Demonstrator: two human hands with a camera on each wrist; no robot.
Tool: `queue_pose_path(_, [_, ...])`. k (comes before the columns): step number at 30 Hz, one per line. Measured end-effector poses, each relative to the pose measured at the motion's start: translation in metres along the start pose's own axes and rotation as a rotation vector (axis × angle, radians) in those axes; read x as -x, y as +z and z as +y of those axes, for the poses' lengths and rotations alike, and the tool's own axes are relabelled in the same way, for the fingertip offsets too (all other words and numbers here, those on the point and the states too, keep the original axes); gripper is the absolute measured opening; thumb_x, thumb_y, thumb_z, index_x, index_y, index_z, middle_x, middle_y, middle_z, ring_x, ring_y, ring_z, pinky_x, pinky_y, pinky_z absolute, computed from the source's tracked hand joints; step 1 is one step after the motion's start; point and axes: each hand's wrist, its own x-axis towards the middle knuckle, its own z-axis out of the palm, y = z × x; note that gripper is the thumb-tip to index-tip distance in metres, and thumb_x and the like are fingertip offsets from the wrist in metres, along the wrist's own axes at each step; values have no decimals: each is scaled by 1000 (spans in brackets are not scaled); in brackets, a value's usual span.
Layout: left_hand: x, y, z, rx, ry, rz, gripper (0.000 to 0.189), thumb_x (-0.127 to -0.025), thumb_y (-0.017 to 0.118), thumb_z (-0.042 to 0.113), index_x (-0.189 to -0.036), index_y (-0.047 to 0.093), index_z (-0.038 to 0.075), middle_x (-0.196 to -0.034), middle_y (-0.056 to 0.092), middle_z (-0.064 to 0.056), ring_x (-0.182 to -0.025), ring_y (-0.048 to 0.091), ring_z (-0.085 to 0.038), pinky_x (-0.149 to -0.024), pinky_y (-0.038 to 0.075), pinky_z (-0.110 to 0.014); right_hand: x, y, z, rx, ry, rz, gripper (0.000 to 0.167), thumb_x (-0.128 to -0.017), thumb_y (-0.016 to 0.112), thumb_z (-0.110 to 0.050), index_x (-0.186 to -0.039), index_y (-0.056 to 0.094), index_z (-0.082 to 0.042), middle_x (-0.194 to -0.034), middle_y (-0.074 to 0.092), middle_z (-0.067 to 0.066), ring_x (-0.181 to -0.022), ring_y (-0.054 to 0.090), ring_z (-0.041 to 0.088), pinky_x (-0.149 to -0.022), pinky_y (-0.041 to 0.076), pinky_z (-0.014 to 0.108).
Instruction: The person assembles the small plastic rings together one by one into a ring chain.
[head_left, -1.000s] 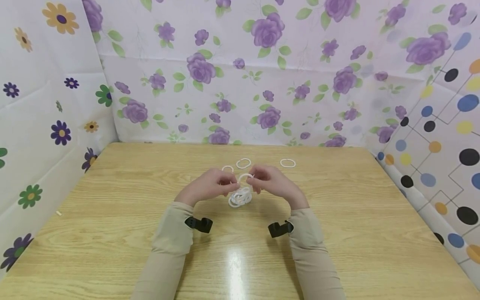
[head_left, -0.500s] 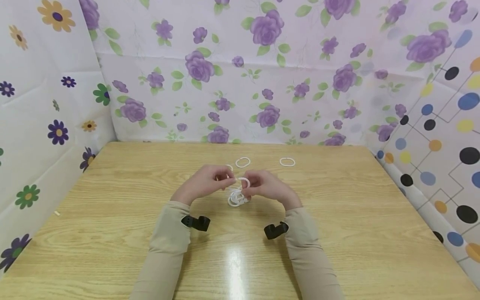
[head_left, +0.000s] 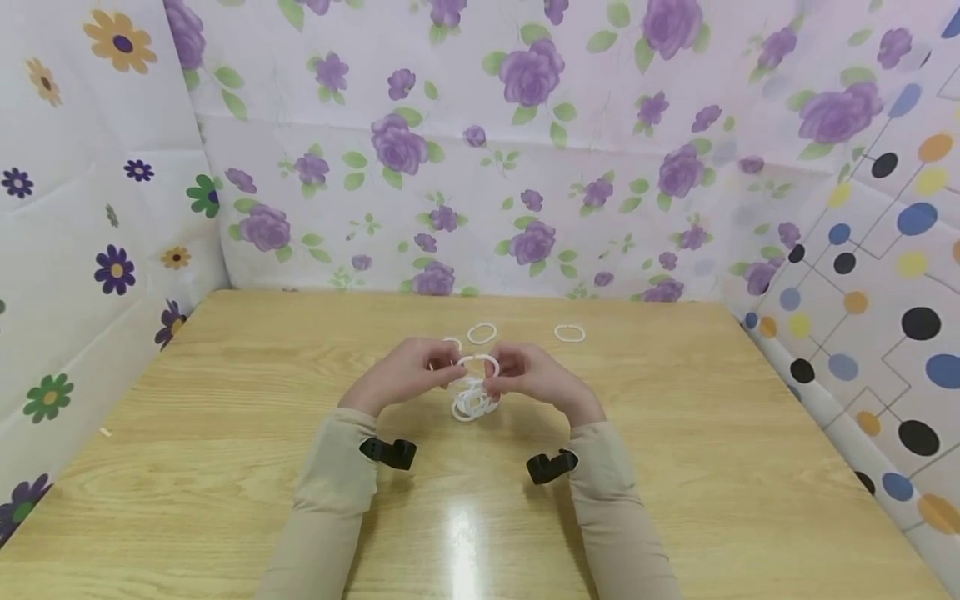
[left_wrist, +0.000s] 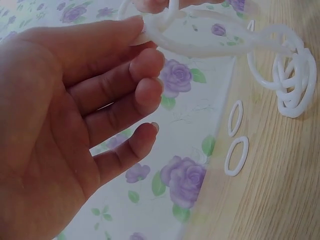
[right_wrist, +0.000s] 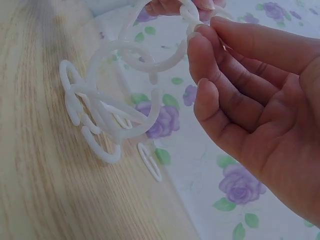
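Over the table my left hand (head_left: 405,372) and right hand (head_left: 542,379) face each other with fingertips close together. Between them stands a white C-shaped plastic link (head_left: 496,365), which the right thumb and fingers pinch on its right side. The left thumb and index finger pinch white plastic at its left side; another white arc (head_left: 453,341) shows just behind those fingertips. In the right wrist view, a second open link (right_wrist: 154,107) hangs from the raised one. Below it, a bunch of interlocked white links (left_wrist: 295,85) rests on the wooden table. The fingers hide part of the joint.
Two loose white links lie farther back on the table (head_left: 675,417), one near the middle (head_left: 482,333) and one to the right (head_left: 570,333). A small pale piece (head_left: 106,432) sits near the left edge. Patterned cloth walls (head_left: 337,150) enclose the back and sides.
My right hand has shifted slightly left with its link. The link's upper arc stood near the right fingers half a second ago and now reaches the left fingertips. The view has tilted slightly.
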Motion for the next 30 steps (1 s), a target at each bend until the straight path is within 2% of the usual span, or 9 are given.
queue_pose_path(4, [4,-3,-3,-1,0,15,12,-96,61,23,-90,64,13,-73,62,-1,-68,54,-13,-62,43,-28,-2,1,5,29,-17,-14,13,-89,66,-6,-99,58,-2,-89,69,10,-79,65,13,-82,54,40])
queue_pose_path(7, [7,-7,-6,-10,-11,38,13,-96,60,22,-93,66,11,-76,64,-2,-72,59,-18,-63,45,-28,-2,0,9,103,-29,8,16,-91,64,-5,-105,59,1,-91,68,17,-79,64,14,-78,53,35])
queue_pose_path(11, [11,-16,-9,-25,-33,77,15,-96,60,23,-95,67,10,-80,66,-5,-74,62,-20,-64,45,-29,-1,-3,12,232,-20,59,15,-93,60,-7,-106,60,2,-91,67,16,-80,63,18,-76,50,30])
queue_pose_path(15, [16,-23,-10,-31,-58,107,17,-97,59,25,-98,68,10,-81,67,-3,-73,60,-16,-65,45,-30,0,-3,13,338,-24,95,13,-94,59,-10,-102,62,-1,-96,68,13,-90,63,20,-82,49,31])
queue_pose_path(18, [21,-29,-14,-24,-70,120,17,-97,60,26,-98,68,12,-83,68,-3,-75,61,-16,-66,46,-30,-10,1,11,398,-23,103,11,-95,59,-14,-100,63,-5,-98,68,10,-94,62,18,-87,48,32])
queue_pose_path(23, [24,-32,-17,15,-73,93,17,-96,60,27,-99,68,13,-87,69,-7,-78,64,-15,-69,49,-30,-38,5,7,510,-24,66,12,-96,58,-16,-100,63,-6,-101,67,10,-96,62,22,-86,49,36])
queue_pose_path(26, [26,-34,-19,41,-78,68,17,-96,60,25,-98,68,10,-88,70,-7,-80,65,-18,-71,50,-29,-58,8,5,581,-43,15,20,-95,57,-15,-110,61,-2,-113,65,16,-106,61,30,-93,49,42])
queue_pose_path(30, [32,-39,-23,48,-88,52,16,-96,61,21,-96,68,7,-83,68,-6,-80,64,-25,-70,49,-29,-86,13,3,670,-31,-62,40,-95,57,-12,-133,51,0,-137,54,19,-128,50,36,-109,39,48])
